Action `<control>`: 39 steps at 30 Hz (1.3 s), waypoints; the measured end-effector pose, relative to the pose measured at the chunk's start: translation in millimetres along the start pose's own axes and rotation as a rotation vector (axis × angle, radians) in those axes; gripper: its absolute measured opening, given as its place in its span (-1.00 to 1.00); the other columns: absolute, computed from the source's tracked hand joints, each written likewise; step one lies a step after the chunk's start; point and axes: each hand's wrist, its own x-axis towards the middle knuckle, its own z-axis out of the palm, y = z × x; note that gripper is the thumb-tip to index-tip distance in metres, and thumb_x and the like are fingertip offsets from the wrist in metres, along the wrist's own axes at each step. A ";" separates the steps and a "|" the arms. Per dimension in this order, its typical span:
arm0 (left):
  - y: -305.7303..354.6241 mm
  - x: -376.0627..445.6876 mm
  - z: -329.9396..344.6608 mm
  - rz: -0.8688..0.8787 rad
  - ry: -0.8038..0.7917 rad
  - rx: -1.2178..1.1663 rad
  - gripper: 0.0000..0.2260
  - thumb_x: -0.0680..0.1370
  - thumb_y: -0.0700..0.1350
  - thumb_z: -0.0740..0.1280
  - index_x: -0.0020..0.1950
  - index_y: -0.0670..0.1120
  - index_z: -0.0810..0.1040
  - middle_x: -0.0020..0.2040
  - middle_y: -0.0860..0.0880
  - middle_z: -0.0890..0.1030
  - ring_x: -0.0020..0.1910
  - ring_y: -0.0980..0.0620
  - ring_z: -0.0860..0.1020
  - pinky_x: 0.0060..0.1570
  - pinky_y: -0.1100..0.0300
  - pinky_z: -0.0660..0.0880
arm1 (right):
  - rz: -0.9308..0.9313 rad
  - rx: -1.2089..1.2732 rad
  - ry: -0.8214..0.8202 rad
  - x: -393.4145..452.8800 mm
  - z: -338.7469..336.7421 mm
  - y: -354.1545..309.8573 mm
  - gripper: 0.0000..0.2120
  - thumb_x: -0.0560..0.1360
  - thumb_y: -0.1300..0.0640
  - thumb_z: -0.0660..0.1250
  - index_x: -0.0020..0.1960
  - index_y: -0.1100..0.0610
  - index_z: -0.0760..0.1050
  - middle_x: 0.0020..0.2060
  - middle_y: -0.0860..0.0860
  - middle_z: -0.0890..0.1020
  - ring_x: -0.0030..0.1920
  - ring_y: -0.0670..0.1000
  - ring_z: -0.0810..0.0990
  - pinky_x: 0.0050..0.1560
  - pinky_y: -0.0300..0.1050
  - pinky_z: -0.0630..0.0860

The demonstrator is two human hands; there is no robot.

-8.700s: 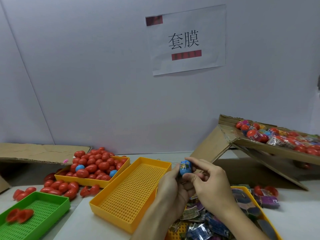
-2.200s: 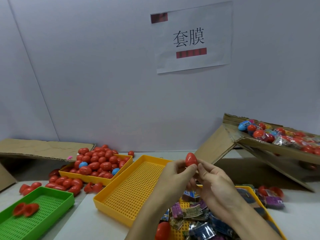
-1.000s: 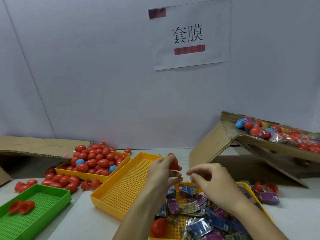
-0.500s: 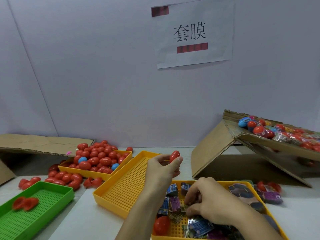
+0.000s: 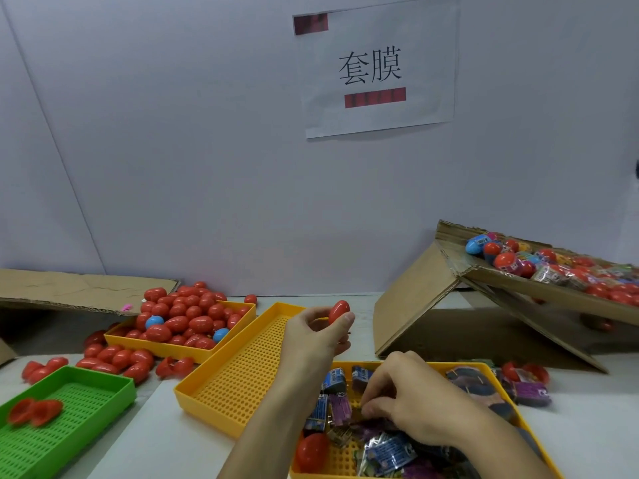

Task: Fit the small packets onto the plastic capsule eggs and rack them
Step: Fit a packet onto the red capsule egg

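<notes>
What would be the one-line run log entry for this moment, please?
left hand: holds red egg raised | right hand: fingers down among packets in yellow tray | egg: bare, not racked

White paper sign on wall: black characters "套膜". Packet print too small to read.

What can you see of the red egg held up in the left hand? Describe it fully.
The red egg is a small, smooth, glossy plastic capsule, plain and without a packet. It is closed and points up, tilted slightly right. The left hand pinches its lower part with thumb and fingers, above the empty yellow tray.
</notes>
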 end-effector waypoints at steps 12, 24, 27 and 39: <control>4.3 2.9 -3.7 0.004 0.071 -0.076 -0.82 0.52 -0.19 0.44 0.07 -0.12 0.52 -0.06 -0.18 0.65 -0.28 0.02 0.66 -0.27 0.24 0.59 | 0.004 0.401 0.357 5.7 -4.7 9.8 -0.91 0.45 0.02 0.49 -0.20 0.00 0.69 -0.28 -0.14 0.70 -0.21 -0.19 0.64 -0.21 -0.37 0.53; 10.5 -9.8 -1.6 0.007 -0.297 0.280 -0.79 0.46 0.02 0.51 -0.12 -0.10 0.61 -0.42 0.13 0.46 -0.45 0.16 0.44 -0.33 0.20 0.55 | 0.104 0.917 0.484 7.2 -5.1 10.6 -0.80 0.32 0.06 0.53 -0.14 0.16 0.69 -0.31 0.00 0.72 -0.36 -0.21 0.63 -0.44 -0.42 0.43; 13.4 -11.8 -1.6 0.070 -0.311 0.328 -0.84 0.48 -0.04 0.51 -0.21 -0.11 0.65 -0.40 0.14 0.52 -0.43 0.20 0.47 -0.23 0.17 0.57 | 0.113 0.927 0.484 8.4 -4.4 13.6 -0.77 0.31 0.06 0.54 -0.10 0.16 0.70 -0.29 0.00 0.73 -0.33 -0.21 0.65 -0.42 -0.42 0.44; 10.9 -8.9 -15.2 -0.121 -0.455 0.799 -0.80 0.41 -0.14 0.55 -0.25 0.02 0.54 -0.13 0.04 0.60 -0.07 0.08 0.59 -0.22 0.28 0.51 | 0.224 1.152 0.512 17.1 -3.3 25.0 -0.86 0.43 0.10 0.49 -0.04 0.12 0.67 -0.34 -0.06 0.70 -0.18 0.00 0.60 -0.28 -0.10 0.43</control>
